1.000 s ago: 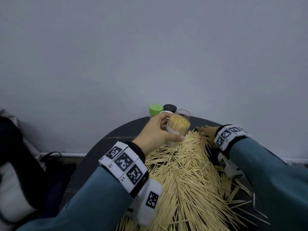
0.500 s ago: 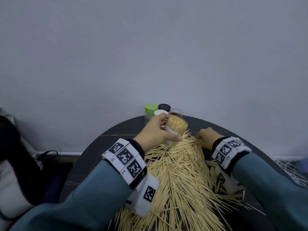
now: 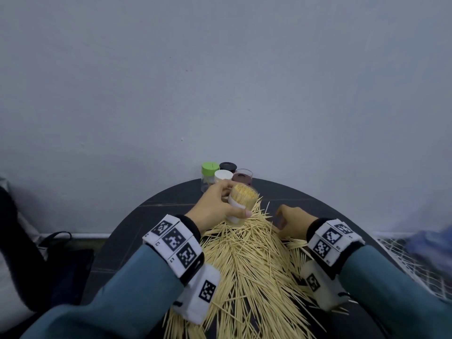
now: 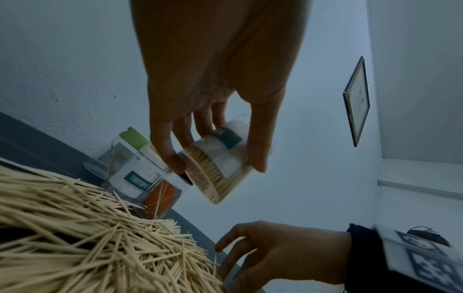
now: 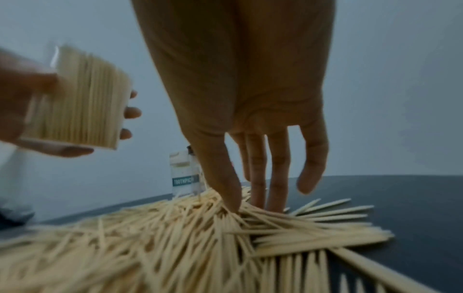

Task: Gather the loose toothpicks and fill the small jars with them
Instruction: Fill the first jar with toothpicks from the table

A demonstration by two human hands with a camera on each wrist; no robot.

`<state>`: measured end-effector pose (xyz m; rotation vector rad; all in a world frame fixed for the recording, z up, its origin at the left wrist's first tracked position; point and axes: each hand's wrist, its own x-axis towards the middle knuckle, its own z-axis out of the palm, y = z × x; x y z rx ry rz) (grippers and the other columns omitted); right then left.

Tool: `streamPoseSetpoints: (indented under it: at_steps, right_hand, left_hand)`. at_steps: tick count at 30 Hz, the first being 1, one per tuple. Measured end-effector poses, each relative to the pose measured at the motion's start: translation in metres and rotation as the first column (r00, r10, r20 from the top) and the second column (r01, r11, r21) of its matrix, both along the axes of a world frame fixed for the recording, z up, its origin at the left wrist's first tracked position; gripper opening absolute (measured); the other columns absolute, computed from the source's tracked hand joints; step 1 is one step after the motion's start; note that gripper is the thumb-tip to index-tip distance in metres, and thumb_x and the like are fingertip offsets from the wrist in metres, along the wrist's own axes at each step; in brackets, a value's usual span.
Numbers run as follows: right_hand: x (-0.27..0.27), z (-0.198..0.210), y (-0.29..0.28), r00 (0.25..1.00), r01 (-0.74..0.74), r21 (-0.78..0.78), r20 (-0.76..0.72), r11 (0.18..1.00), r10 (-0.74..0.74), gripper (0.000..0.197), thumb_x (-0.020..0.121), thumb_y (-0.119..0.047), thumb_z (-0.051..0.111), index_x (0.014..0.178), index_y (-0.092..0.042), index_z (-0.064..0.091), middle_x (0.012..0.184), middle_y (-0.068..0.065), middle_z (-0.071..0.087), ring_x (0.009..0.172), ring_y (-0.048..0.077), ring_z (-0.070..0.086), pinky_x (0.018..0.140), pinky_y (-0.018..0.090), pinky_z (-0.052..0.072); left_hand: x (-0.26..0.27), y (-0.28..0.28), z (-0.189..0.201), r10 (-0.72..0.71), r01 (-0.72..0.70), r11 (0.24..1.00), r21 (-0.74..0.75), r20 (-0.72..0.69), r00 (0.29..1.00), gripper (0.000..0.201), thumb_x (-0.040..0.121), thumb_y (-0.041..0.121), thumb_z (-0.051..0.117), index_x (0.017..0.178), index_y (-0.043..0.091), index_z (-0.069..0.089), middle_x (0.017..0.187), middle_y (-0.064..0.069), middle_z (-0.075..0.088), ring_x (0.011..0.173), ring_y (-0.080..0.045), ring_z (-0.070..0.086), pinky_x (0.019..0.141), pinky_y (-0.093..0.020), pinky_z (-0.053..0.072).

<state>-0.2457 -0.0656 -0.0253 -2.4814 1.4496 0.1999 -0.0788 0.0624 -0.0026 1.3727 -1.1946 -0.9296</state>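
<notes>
Since a second ago: right hand (image 3: 292, 222) pulling back from the far edge of the toothpick pile (image 3: 247, 265) toward the near right side; left hand (image 3: 215, 209) keeping its hold on the filled jar (image 3: 241, 204), jar sitting slightly lower over the pile.

Filled jar tilting in the left hand above the pile's far end, packed with toothpicks, mouth facing the camera; left fingers (image 4: 170, 150) curling round its wall, thumb on the opposite side.

Right fingers (image 5: 258, 178) hanging nearly straight, slightly spread, tips pressing into the loose toothpicks on the dark desk (image 3: 151, 216); gripping nothing visible.

Standing beyond, against the wall: green-lidded jar (image 3: 209, 170), white-lidded jar (image 3: 223, 176), black-lidded jar (image 3: 228, 165), open jar (image 3: 243, 176).
</notes>
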Motion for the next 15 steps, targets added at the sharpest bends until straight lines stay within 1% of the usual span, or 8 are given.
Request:
streamPoseSetpoints:
  at_steps: [2,3,5,6,8,11,12,15]
  right_hand:
    - [0.001,0.001,0.003,0.997,0.057,0.031,-0.046,0.998,-0.056,0.056,0.086,-0.034,0.063,0.130,-0.008,0.041,0.128,0.007,0.053,0.115,0.022,0.052,0.089,0.030,0.042]
    - [0.002,0.001,0.004,0.994,0.068,0.028,-0.091,0.997,-0.065,0.056,0.086,-0.042,0.062,0.128,-0.010,0.045,0.128,0.005,0.054,0.117,0.021,0.051,0.090,0.032,0.039]
    - [0.005,0.001,0.008,0.982,0.070,-0.011,-0.174,0.998,-0.071,0.051,0.084,-0.052,0.059,0.118,-0.015,0.054,0.120,0.000,0.059,0.114,0.020,0.052,0.096,0.040,0.030]
    - [0.008,0.001,0.009,0.978,0.069,-0.025,-0.195,0.997,-0.073,0.047,0.084,-0.053,0.058,0.113,-0.016,0.056,0.117,-0.001,0.060,0.114,0.020,0.053,0.099,0.044,0.027]
    - [0.014,0.000,0.012,0.978,0.062,-0.022,-0.198,0.998,-0.065,0.040,0.087,-0.048,0.056,0.109,-0.015,0.054,0.117,0.001,0.060,0.113,0.021,0.054,0.101,0.045,0.028]
    - [0.023,-0.001,0.017,0.987,0.051,0.012,-0.151,0.999,-0.049,0.038,0.091,-0.035,0.055,0.116,-0.006,0.055,0.121,0.008,0.060,0.109,0.024,0.058,0.090,0.034,0.044]
    - [0.025,0.000,0.019,0.988,0.048,0.015,-0.145,0.999,-0.046,0.038,0.092,-0.033,0.054,0.118,-0.005,0.055,0.121,0.010,0.060,0.110,0.025,0.058,0.088,0.031,0.045]
    - [0.028,0.002,0.023,0.988,0.052,0.033,-0.148,0.998,-0.047,0.039,0.095,-0.029,0.050,0.124,-0.003,0.052,0.126,0.010,0.058,0.112,0.022,0.056,0.090,0.028,0.044]
  left_hand:
    - [-0.001,0.001,0.001,-0.003,0.003,1.000,0.000,0.006,1.000,0.063,0.069,0.003,0.079,0.124,0.015,0.050,0.121,-0.005,0.060,0.112,-0.018,0.057,0.081,-0.017,0.049]
    - [-0.002,0.002,0.001,-0.004,0.004,1.000,-0.001,0.010,1.000,0.063,0.069,0.003,0.079,0.124,0.015,0.050,0.121,-0.005,0.060,0.111,-0.018,0.057,0.079,-0.017,0.049]
    - [-0.003,0.003,0.002,-0.009,0.009,1.000,-0.003,0.011,1.000,0.061,0.070,0.003,0.078,0.122,0.017,0.050,0.121,-0.004,0.060,0.111,-0.018,0.057,0.076,-0.016,0.050]
    - [-0.004,0.003,0.002,-0.010,0.010,1.000,-0.004,0.007,1.000,0.060,0.070,0.003,0.078,0.120,0.018,0.050,0.121,-0.004,0.060,0.111,-0.018,0.057,0.075,-0.016,0.050]
    - [-0.003,0.004,0.003,-0.012,0.012,1.000,-0.008,0.000,1.000,0.057,0.070,0.003,0.078,0.116,0.021,0.049,0.120,-0.004,0.060,0.110,-0.018,0.057,0.075,-0.015,0.050]
    - [-0.003,0.004,0.003,-0.012,0.012,1.000,-0.010,-0.005,1.000,0.058,0.070,0.003,0.078,0.116,0.021,0.048,0.120,-0.004,0.060,0.111,-0.018,0.057,0.078,-0.016,0.049]
    - [-0.003,0.003,0.003,-0.014,0.014,1.000,-0.009,-0.002,1.000,0.058,0.070,0.003,0.078,0.116,0.021,0.048,0.121,-0.004,0.059,0.111,-0.018,0.057,0.078,-0.017,0.049]
    - [-0.004,0.003,0.004,-0.013,0.013,1.000,-0.009,0.003,1.000,0.058,0.069,0.003,0.079,0.116,0.021,0.049,0.120,-0.004,0.060,0.111,-0.017,0.057,0.077,-0.016,0.049]
